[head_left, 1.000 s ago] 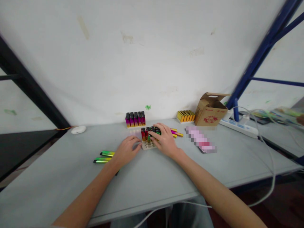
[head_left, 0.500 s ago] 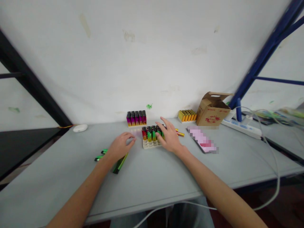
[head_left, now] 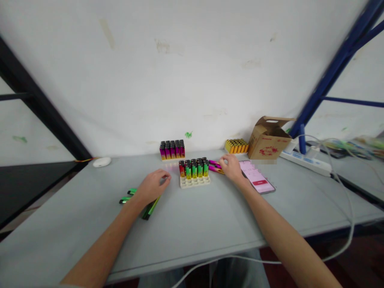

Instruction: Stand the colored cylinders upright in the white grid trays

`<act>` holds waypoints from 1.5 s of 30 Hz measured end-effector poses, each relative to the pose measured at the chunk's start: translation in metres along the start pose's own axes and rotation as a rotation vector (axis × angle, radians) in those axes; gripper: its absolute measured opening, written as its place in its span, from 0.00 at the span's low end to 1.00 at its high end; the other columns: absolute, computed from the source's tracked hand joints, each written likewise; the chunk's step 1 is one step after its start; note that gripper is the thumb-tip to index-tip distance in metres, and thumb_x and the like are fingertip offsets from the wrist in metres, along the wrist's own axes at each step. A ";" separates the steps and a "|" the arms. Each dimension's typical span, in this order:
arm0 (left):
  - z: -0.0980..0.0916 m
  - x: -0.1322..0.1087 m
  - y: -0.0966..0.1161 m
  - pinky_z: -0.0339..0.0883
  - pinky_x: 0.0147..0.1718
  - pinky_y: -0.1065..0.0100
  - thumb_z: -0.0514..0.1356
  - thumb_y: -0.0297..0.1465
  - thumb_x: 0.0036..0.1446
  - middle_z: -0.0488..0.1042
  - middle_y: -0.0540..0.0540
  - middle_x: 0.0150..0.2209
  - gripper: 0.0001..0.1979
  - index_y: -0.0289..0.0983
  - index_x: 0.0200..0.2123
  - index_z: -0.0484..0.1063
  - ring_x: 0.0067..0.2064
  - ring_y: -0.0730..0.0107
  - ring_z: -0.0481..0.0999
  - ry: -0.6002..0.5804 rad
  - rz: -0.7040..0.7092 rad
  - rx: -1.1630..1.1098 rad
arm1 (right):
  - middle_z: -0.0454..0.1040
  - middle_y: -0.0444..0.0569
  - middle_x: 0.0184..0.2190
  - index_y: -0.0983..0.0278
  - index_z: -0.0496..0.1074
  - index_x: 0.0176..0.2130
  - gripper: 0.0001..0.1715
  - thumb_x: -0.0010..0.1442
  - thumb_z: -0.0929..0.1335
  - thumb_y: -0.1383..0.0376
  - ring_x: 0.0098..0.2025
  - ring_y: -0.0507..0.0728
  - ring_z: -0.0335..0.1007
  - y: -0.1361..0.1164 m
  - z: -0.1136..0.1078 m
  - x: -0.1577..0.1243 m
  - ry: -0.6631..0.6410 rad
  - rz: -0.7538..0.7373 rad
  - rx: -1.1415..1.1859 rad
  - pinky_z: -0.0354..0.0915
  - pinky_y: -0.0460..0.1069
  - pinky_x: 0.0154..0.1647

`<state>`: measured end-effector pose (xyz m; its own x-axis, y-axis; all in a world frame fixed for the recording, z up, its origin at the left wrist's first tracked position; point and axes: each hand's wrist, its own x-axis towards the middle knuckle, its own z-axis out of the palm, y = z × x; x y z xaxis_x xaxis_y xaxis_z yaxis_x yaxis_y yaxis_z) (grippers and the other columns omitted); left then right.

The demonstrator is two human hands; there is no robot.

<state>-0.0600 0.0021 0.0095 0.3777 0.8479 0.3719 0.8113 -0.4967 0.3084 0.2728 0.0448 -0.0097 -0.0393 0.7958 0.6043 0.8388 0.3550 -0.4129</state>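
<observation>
A white tray (head_left: 195, 182) with holes stands mid-table, its rear rows filled with upright lighters (head_left: 194, 169), mostly green-yellow, plus red ones at the left end. My right hand (head_left: 231, 167) is right of it, fingers pinched at the ends of purple-yellow lighters (head_left: 216, 169) lying flat; the fingertips partly hide the grip. To the tray's left, my left hand (head_left: 152, 186) rests on the table, fingers loosely bent and a gap between thumb and forefinger, with nothing seen between them. Green lighters (head_left: 151, 208) lie partly under it, and more green lighters (head_left: 127, 197) lie left of the wrist.
Along the wall stand a block of purple lighters (head_left: 172, 149), a tray of orange lighters (head_left: 237, 146) and an open cardboard box (head_left: 267, 142). A phone (head_left: 257, 178) lies near my right forearm. A power strip (head_left: 306, 162) with white cables is at right, a white case (head_left: 101, 162) at left.
My right hand has moved right, from over the tray to the purple-yellow lighters, and its spread fingers have closed. The tray's lighters are uncovered. My left hand has barely moved.
</observation>
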 end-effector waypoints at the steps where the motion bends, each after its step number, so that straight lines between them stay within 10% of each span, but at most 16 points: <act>1: -0.001 0.000 0.000 0.69 0.44 0.61 0.50 0.36 0.58 0.78 0.43 0.37 0.14 0.38 0.33 0.74 0.40 0.61 0.76 0.000 -0.002 0.002 | 0.72 0.51 0.26 0.65 0.73 0.24 0.20 0.62 0.61 0.63 0.33 0.58 0.65 -0.001 0.000 -0.001 -0.015 0.000 -0.004 0.59 0.51 0.39; 26: -0.025 -0.042 -0.010 0.63 0.55 0.48 0.62 0.43 0.45 0.76 0.40 0.48 0.14 0.41 0.17 0.70 0.59 0.44 0.65 -0.103 0.076 0.151 | 0.70 0.58 0.48 0.67 0.75 0.43 0.15 0.58 0.63 0.66 0.52 0.60 0.65 0.010 0.019 -0.006 -0.034 -0.037 0.031 0.59 0.57 0.57; 38: -0.033 0.020 0.004 0.69 0.27 0.67 0.57 0.49 0.49 0.78 0.45 0.25 0.20 0.37 0.24 0.74 0.27 0.65 0.75 -0.200 -0.231 -0.521 | 0.71 0.57 0.47 0.66 0.75 0.41 0.13 0.58 0.64 0.67 0.52 0.61 0.65 0.000 0.012 -0.005 0.038 -0.030 0.117 0.60 0.58 0.56; 45: -0.012 0.019 0.010 0.60 0.21 0.72 0.58 0.47 0.48 0.68 0.52 0.15 0.18 0.37 0.25 0.70 0.19 0.71 0.67 0.243 -0.324 -0.354 | 0.71 0.57 0.46 0.65 0.75 0.39 0.12 0.58 0.63 0.68 0.51 0.61 0.66 -0.022 0.004 -0.008 0.073 -0.098 0.179 0.61 0.58 0.55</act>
<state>-0.0501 0.0111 0.0304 -0.0151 0.9217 0.3877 0.6529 -0.2846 0.7019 0.2520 0.0329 -0.0084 -0.0716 0.7178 0.6926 0.7227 0.5159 -0.4599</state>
